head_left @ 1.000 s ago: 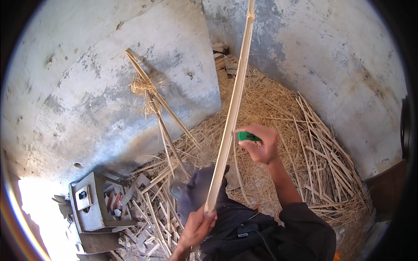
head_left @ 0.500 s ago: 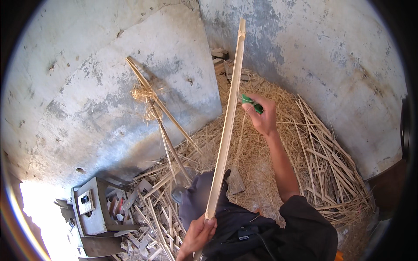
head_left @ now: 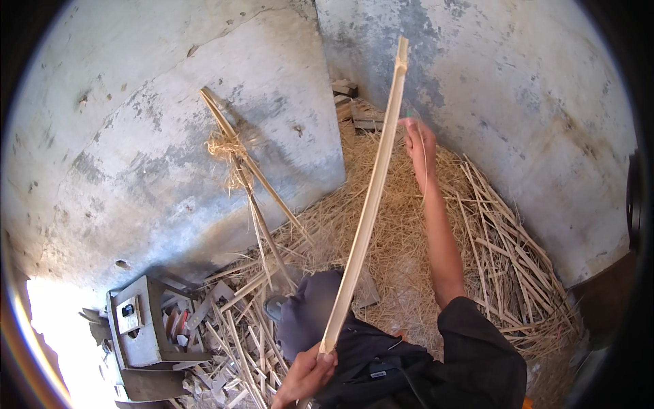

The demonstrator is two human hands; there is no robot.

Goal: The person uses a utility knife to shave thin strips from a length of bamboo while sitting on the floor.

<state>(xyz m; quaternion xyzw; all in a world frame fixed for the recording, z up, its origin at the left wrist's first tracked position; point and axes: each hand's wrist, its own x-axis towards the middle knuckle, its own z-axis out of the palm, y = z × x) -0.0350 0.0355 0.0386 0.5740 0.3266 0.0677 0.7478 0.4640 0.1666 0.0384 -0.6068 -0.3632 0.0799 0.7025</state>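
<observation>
A long split bamboo strip (head_left: 371,208) slants up and away from me, its hollow inner face showing and a node near its far end. My left hand (head_left: 308,376) is closed round its near end. Beside the strip's upper right edge, my right hand (head_left: 420,151) is closed on a green-handled knife (head_left: 409,112), which is mostly hidden by the fingers. A thin bamboo shaving (head_left: 426,167) dangles by that hand. Whether the blade touches the strip I cannot tell. The near part of the strip passes over my dark-clothed leg (head_left: 310,310).
Shavings (head_left: 395,238) cover the floor ahead. A heap of bamboo strips (head_left: 511,259) lies at the right. Sticks tied in a crossed stand (head_left: 238,153) lean by the left wall (head_left: 136,157). A small wooden stool-like box (head_left: 146,327) stands lower left among offcuts (head_left: 248,341).
My right hand has moved up and away along the strip with the knife, turning so the handle is mostly hidden. The strip's far end has swung to the right.
</observation>
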